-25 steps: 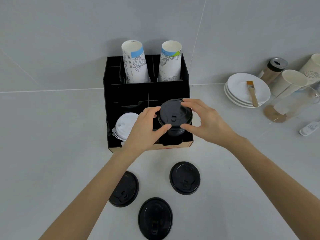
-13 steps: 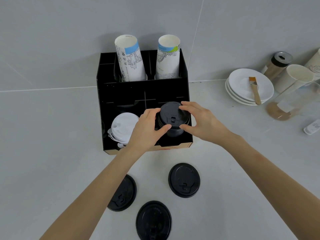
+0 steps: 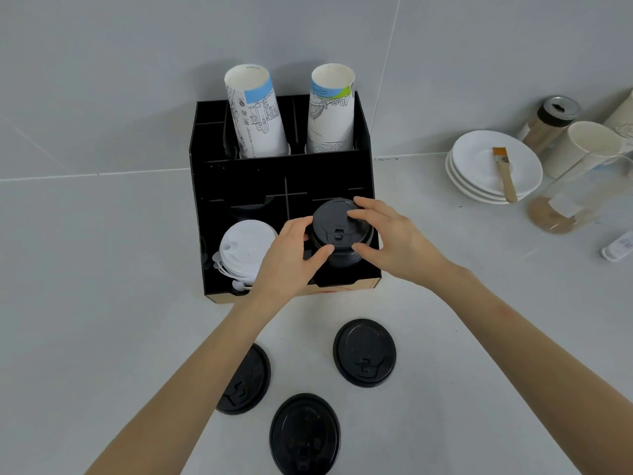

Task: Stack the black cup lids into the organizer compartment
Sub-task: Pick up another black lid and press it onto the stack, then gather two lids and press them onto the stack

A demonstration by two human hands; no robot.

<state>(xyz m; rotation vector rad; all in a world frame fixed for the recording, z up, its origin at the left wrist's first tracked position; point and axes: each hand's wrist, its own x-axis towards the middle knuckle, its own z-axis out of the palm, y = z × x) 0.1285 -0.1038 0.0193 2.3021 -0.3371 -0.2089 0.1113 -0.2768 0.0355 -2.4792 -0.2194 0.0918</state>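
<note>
A stack of black cup lids [image 3: 337, 228] sits in the front right compartment of the black organizer [image 3: 239, 176]. My left hand [image 3: 291, 255] grips the stack from the left and my right hand [image 3: 387, 234] from the right, fingers curled round the top lid. Three loose black lids lie on the counter in front: one [image 3: 364, 353] at the right, one [image 3: 305, 433] nearest me, and one [image 3: 245, 382] partly hidden under my left forearm.
White lids [image 3: 245, 248] fill the front left compartment. Two paper cup stacks [image 3: 257, 114] [image 3: 330, 111] stand in the organizer's back row. At the right are stacked white plates [image 3: 479, 162] with a brush [image 3: 505, 174], a shaker [image 3: 551, 121], cups [image 3: 582, 145] and a small white device [image 3: 618, 246].
Both hands have lowered the lid stack a little deeper into the front right compartment. The view has shifted slightly; the loose lids have not moved.
</note>
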